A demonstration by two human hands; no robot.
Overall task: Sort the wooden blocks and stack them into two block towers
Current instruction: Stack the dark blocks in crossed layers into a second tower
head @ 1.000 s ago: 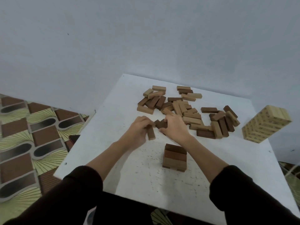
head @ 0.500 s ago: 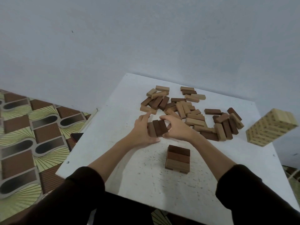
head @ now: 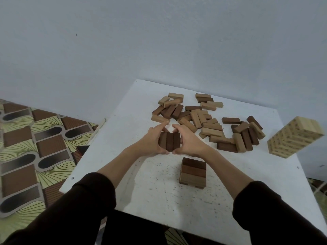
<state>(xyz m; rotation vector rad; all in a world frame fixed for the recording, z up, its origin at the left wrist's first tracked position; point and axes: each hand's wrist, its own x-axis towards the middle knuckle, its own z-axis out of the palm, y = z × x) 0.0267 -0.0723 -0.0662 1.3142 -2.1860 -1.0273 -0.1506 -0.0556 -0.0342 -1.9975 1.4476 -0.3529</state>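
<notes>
A white surface point(head: 203, 206) stands against a pale wall. Left hand point(head: 150, 142) and right hand point(head: 189, 141) squeeze three dark blocks point(head: 169, 141) between them, just beyond the short tower point(head: 192, 172). Light, stiff, smooth wood; pressing both outer sides should keep the row together.

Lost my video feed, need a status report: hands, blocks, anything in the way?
Left hand and right hand squeezing three dark blocks together. Short brown stack just nearer. Loose pile behind; nothing between.
</notes>
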